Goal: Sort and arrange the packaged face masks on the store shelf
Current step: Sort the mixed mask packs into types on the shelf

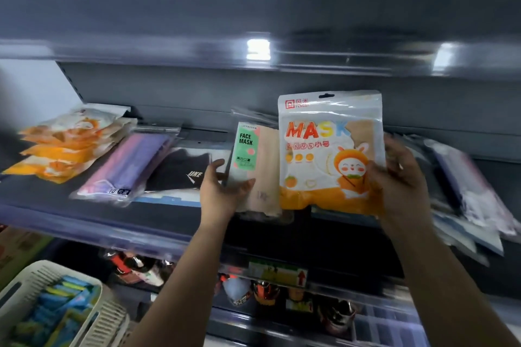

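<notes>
My right hand (400,177) holds an orange and white "MASK" pack (324,149) with a rabbit picture upright above the grey shelf (93,214). My left hand (222,191) grips a beige "FACE MASK" pack (253,169) with a green label, just left of it. On the shelf's left lies a stack of matching orange packs (70,144). Beside that stack rest a purple mask pack (129,166) and a black mask pack (183,169). A blurred heap of clear packs (465,194) lies at the right, behind my right hand.
A white slatted basket (33,279) with blue and green packets stands at the lower left. The shelf below holds small red and orange packaged goods (265,290). Another grey shelf (253,22) runs overhead.
</notes>
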The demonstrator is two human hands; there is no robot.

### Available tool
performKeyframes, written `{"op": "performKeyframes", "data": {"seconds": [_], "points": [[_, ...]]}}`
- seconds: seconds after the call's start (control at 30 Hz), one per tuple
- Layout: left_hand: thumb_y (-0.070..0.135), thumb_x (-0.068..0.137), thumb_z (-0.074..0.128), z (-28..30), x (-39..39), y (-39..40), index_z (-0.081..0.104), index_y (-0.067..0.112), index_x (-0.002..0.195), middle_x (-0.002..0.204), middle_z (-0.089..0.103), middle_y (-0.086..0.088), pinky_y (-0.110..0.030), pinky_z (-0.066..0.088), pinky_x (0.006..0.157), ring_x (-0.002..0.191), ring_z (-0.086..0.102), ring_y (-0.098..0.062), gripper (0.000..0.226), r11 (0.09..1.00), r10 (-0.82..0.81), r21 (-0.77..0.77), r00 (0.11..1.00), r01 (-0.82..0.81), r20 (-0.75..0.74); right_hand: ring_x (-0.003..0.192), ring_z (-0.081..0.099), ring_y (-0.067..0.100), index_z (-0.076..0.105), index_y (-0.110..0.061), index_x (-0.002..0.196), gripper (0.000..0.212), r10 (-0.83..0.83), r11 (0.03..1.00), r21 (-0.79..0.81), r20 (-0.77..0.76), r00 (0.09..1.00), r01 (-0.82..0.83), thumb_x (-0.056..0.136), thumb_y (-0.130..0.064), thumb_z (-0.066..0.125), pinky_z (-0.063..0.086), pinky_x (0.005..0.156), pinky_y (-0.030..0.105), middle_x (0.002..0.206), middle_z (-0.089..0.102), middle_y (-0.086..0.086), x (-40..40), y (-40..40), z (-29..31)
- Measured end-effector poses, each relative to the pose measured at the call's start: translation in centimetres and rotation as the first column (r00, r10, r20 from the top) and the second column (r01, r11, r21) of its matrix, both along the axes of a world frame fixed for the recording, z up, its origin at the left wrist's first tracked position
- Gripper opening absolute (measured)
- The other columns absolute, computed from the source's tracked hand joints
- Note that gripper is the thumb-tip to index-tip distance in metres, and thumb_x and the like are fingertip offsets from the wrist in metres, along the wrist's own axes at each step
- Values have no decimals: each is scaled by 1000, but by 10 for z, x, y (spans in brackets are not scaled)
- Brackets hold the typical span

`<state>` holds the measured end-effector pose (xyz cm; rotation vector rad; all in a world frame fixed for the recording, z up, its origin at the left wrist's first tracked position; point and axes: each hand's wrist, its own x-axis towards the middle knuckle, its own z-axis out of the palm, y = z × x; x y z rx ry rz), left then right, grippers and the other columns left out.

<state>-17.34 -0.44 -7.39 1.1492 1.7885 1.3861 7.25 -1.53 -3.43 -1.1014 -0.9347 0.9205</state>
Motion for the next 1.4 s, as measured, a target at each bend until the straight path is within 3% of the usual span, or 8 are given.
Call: {"op": "performKeyframes", "data": {"seconds": [0.13,0.3,0.37,0.47,0.57,0.8,1.13,1.4], "points": [[12,72,80,-2,-9,7,45,1,129,100,54,-4,-4,39,62,88,56,-20,68,998,-30,-54,992,23,-125,87,68,12,65,-36,101,51,2,1000,-9,-27,1000,-3,85,12,54,58,64,30,94,72,-9,-9,-1,-3],[21,82,71,5,-28,-11,49,10,130,122,47,-12,-32,39,96,114,47,-28,54,995,-98,-42,943,89,-318,94,67,14,58,-18,122,47,36,999,-12,-36,999,-36,85,10,55,59,67,36,104,69,-8,-37,-5,-3],[24,88,64,15,-41,-25,55,15,123,116,51,-5,-25,41,87,107,51,-19,37,994,-109,-14,960,110,-258,94,68,17,58,-16,123,45,75,997,-27,-36,997,-76,85,9,55,58,65,34,107,69,-2,-60,-5,-3],[21,91,58,35,-46,-46,59,23,102,103,62,1,-23,49,77,91,61,-11,12,984,-175,37,977,172,121,96,69,19,56,-16,127,45,145,987,-56,-55,988,-148,87,5,56,59,65,35,109,69,1,-85,-7,0],[18,89,59,47,-66,-67,59,14,110,101,64,-3,-17,52,65,76,65,-3,21,976,-218,97,921,197,322,97,68,17,53,-21,129,47,192,976,-91,-79,978,-199,89,1,57,59,71,35,102,71,-6,-123,-12,1],[15,72,76,44,-138,-104,58,15,111,92,66,3,-25,54,63,79,66,-10,43,985,-139,145,937,96,320,101,67,18,55,-28,123,44,287,945,-120,-135,948,-303,91,2,54,53,87,50,106,72,-6,-206,-32,0],[13,67,78,39,-230,-165,59,24,105,97,65,-2,-39,56,66,81,64,-15,44,997,24,69,968,-43,251,85,69,3,46,-26,132,59,452,871,-153,-126,883,-467,83,3,63,58,61,25,100,70,-9,-308,-75,-10],[-5,77,69,38,-273,-166,58,11,112,94,64,-8,-17,52,55,70,65,-3,40,985,115,95,953,-147,281,97,65,1,40,-35,132,79,636,758,-177,-17,772,-628,73,7,73,58,71,24,118,63,-9,-356,-63,-12]]}}
